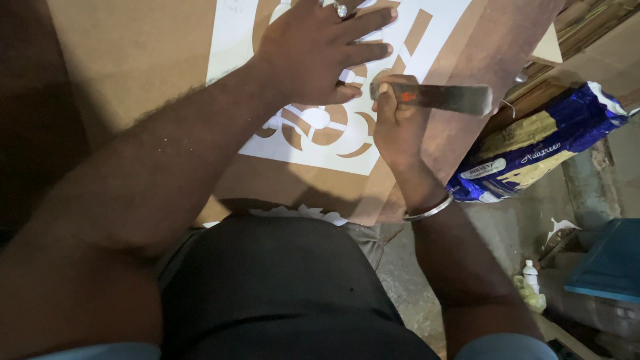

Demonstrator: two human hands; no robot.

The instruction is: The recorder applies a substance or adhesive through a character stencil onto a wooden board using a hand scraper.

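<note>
A white paper stencil [233, 40] with cut-out curved shapes lies on a brown board [133, 60]. My left hand [313, 50] presses flat on the stencil, fingers spread, a ring on one finger. Just to its right, my right hand [397, 123] grips a long flat tool with a dark blade [453, 98], held sideways over the board at the stencil's right edge. What the tool's tip touches is hidden by my fingers. A metal bangle [430, 211] sits on my right wrist.
A blue and yellow plastic sack [540, 150] lies to the right of the board. Lower right on the floor stand a small white bottle [530, 273] and a blue box [610, 263]. My dark-clothed lap [280, 287] fills the bottom centre.
</note>
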